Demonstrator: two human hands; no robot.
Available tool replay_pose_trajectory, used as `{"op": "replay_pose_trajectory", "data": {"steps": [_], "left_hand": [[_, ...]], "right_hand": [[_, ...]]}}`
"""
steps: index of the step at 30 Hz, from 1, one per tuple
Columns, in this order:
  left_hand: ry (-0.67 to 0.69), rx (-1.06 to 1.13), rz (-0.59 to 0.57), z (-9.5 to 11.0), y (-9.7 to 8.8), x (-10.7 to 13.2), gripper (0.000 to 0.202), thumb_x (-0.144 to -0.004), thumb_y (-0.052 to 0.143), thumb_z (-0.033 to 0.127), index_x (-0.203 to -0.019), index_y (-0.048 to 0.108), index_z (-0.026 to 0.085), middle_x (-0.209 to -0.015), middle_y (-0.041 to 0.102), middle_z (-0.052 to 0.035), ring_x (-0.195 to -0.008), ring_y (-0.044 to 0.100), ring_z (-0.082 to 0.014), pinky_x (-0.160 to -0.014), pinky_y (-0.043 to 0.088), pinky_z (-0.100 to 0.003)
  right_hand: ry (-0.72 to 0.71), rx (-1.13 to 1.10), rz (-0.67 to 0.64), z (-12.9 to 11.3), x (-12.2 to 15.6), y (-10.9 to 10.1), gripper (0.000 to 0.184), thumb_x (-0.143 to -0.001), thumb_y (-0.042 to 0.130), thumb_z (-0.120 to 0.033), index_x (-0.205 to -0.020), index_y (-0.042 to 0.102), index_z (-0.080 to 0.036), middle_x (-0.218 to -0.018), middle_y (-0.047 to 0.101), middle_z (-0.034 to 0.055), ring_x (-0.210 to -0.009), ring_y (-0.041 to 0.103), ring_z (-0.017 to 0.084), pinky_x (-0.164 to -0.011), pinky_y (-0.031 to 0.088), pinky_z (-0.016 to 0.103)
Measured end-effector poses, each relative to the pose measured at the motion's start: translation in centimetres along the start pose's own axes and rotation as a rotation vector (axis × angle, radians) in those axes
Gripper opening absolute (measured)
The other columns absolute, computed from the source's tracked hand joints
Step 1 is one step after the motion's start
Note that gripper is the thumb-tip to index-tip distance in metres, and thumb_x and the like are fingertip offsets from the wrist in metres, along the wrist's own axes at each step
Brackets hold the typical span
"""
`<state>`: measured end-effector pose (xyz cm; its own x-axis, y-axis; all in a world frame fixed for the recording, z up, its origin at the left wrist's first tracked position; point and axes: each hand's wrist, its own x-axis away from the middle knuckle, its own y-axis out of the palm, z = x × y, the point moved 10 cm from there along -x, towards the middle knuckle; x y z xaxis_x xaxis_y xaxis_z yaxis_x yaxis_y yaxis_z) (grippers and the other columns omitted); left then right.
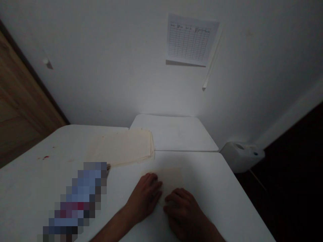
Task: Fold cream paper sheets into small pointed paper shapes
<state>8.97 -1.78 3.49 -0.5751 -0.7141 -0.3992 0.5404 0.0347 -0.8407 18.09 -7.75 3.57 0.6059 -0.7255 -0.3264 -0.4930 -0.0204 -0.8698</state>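
Looks thin: pale-cream, faint-edged sheet [173, 175] | lies on smooth white desk [219, 188], near-right of cream rectangular sheet stack [121, 146] | curled over it: left hand [146, 192], right hand [183, 206]; cannot tell whether grasping

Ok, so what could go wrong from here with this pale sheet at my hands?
The pale sheet looks thin, so uneven pressure from your left hand and right hand might crease it. The stack of sheets has misaligned edges, so a bump could spread it. The red marks on the table might smear, if wet.
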Motion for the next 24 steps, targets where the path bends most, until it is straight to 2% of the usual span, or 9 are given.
{"op": "replay_pose_trajectory", "data": {"steps": [4,9,17,24], "left_hand": [[0.019,-0.050,0.035,-0.12,-0.15,0.21,0.027,-0.084,0.057,0.019,-0.110,0.061,0.023,-0.125,0.054,-0.0108,-0.116,0.049,-0.0299,-0.096,0.045,-0.050],[0.010,-0.070,0.004,-0.35,0.19,0.15,0.027,-0.085,0.057,0.019,-0.112,0.061,0.022,-0.125,0.056,-0.0109,-0.115,0.051,-0.0296,-0.096,0.045,-0.051],[0.031,-0.074,0.040,-0.06,-0.42,-0.05,0.024,-0.085,0.057,0.020,-0.109,0.063,0.023,-0.122,0.059,-0.0106,-0.111,0.055,-0.0286,-0.094,0.047,-0.050],[0.030,-0.099,0.043,-0.35,0.12,0.19,0.027,-0.085,0.057,0.020,-0.111,0.062,0.024,-0.124,0.058,-0.0100,-0.112,0.054,-0.0291,-0.095,0.045,-0.051]], "right_hand": [[0.004,-0.006,0.010,0.01,0.00,-0.24,0.012,-0.071,0.060,-0.018,-0.083,0.060,-0.021,-0.102,0.061,0.0045,-0.093,0.052,0.022,-0.084,0.042,0.036],[0.011,-0.035,0.022,0.17,0.12,-0.40,0.015,-0.070,0.061,-0.018,-0.085,0.061,-0.021,-0.104,0.062,0.0038,-0.094,0.052,0.023,-0.084,0.042,0.037],[0.000,-0.051,0.029,0.14,0.11,-0.60,0.015,-0.068,0.060,-0.017,-0.083,0.061,-0.021,-0.103,0.062,0.0048,-0.093,0.053,0.023,-0.084,0.043,0.038],[-0.006,-0.056,0.028,0.15,0.10,-0.48,0.016,-0.068,0.059,-0.017,-0.083,0.061,-0.021,-0.102,0.063,0.0049,-0.092,0.053,0.023,-0.083,0.043,0.038]]}}
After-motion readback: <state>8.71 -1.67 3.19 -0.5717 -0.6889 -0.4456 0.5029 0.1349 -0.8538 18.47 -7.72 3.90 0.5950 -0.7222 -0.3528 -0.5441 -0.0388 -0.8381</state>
